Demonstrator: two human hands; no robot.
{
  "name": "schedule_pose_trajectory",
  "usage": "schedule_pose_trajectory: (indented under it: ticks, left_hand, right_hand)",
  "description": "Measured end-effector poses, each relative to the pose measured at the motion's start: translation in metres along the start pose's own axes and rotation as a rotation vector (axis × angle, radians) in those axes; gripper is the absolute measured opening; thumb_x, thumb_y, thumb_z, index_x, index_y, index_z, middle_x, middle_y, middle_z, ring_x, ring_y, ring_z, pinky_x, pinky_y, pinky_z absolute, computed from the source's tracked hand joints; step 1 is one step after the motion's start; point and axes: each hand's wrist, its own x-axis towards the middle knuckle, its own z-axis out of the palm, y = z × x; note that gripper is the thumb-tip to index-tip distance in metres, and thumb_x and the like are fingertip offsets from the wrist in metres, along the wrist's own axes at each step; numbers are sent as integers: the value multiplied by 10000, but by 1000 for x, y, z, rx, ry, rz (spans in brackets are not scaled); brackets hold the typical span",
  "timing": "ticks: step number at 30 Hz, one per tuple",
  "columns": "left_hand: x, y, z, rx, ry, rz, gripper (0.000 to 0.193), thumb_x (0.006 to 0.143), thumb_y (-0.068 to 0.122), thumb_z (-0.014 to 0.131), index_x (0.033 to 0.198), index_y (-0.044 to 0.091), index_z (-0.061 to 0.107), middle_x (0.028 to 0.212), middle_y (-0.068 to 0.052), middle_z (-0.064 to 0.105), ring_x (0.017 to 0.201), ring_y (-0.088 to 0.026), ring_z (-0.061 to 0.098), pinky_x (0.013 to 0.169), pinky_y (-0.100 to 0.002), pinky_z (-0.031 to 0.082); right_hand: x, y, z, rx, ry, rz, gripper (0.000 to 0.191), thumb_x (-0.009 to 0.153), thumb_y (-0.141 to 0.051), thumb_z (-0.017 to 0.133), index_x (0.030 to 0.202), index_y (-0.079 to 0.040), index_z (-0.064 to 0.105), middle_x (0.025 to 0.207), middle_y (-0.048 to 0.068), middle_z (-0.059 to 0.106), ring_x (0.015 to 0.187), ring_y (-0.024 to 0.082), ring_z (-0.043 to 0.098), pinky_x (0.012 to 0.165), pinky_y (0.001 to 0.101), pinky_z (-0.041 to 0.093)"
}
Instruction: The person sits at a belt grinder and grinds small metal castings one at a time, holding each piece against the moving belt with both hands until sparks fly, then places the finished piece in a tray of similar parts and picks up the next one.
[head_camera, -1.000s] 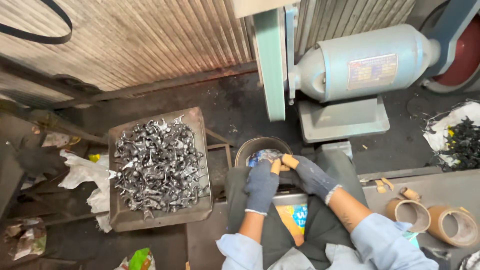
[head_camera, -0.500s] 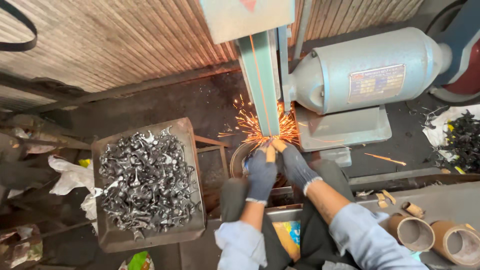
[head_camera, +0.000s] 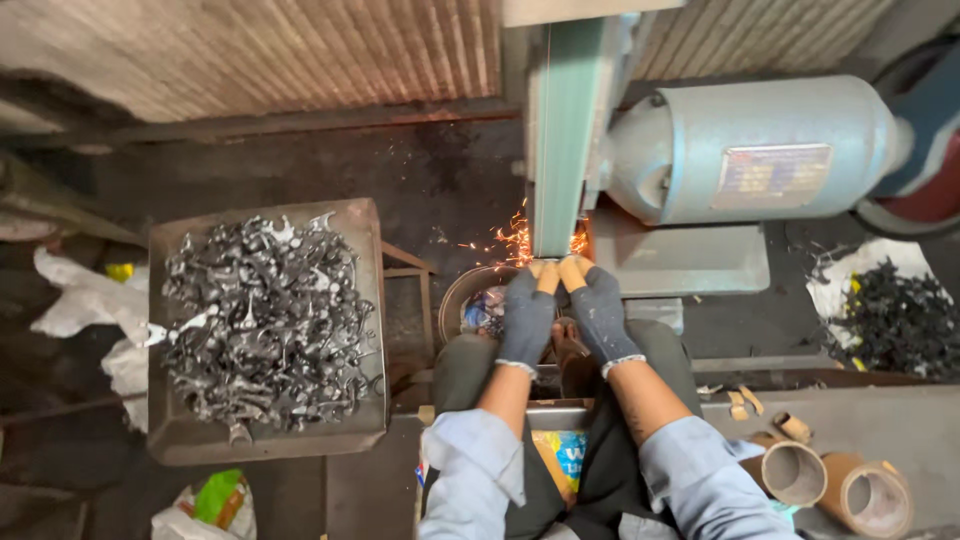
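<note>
Motor (head_camera: 750, 150): right of belt. Tray (head_camera: 265, 440) of metal parts (head_camera: 265, 320): left of belt. Belt (head_camera: 562, 140): upright, long axis vertical. My left hand (head_camera: 525, 315) and right hand (head_camera: 600, 312): gloved, equally near, together pinched a small workpiece against the belt's foot, sparks (head_camera: 520, 240) there; workpiece itself hidden.

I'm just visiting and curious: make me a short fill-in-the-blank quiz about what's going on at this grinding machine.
1. Both hands, left hand and right hand, wear dark ____.
2. Orange ____ fly where the fingertips meet the belt.
3. The tray on the person's left is heaped with shiny ____ parts.
4. Cardboard ____ lie at the lower right.

Missing words: gloves; sparks; metal; tubes
</note>
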Motion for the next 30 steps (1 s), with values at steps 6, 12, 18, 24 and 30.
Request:
schedule_pose_trajectory:
  ticks: [6,12,18,24,30]
  left_hand:
    - [-7,-5,19,-69,-113,41,325,1059,234,609,1232,-29,687,1104,-32,723,1012,-103,624,900,-264,516]
    - [-43,21,-16,746,-172,-119,485,960,256,670,1402,88,560,1020,-199,717,932,-295,662,841,-416,518]
    - [-41,34,-28,678,-215,289,351,997,229,580,1276,24,638,1189,-230,695,1104,-405,671,916,-437,539]
    - [-3,30,-39,750,-45,57,308,947,179,598,1205,26,667,1119,-224,719,1059,-404,677,880,-444,527]
    - [0,6,-2,392,72,211,344,860,84,534,1173,6,653,1089,-220,733,1037,-363,725,903,-418,555]
  right_hand:
    - [-4,-15,-24,-105,43,-185,422,1016,-239,639,1328,45,635,1181,83,708,1039,131,626,896,274,504]
    - [-30,-16,-32,-155,-101,-93,618,882,-187,736,1442,-29,532,1212,99,692,1078,152,645,941,293,519]
    - [-33,-8,-21,-241,-125,-208,511,935,-262,684,1366,1,605,1164,69,732,1086,129,657,954,280,512]
    - [1,-24,17,-213,-283,-63,437,1006,-353,610,1191,34,692,1055,92,753,951,135,650,839,317,526]
    - [3,-36,6,-656,-132,-201,436,1009,-369,630,1135,40,717,890,129,747,814,199,663,728,366,535]
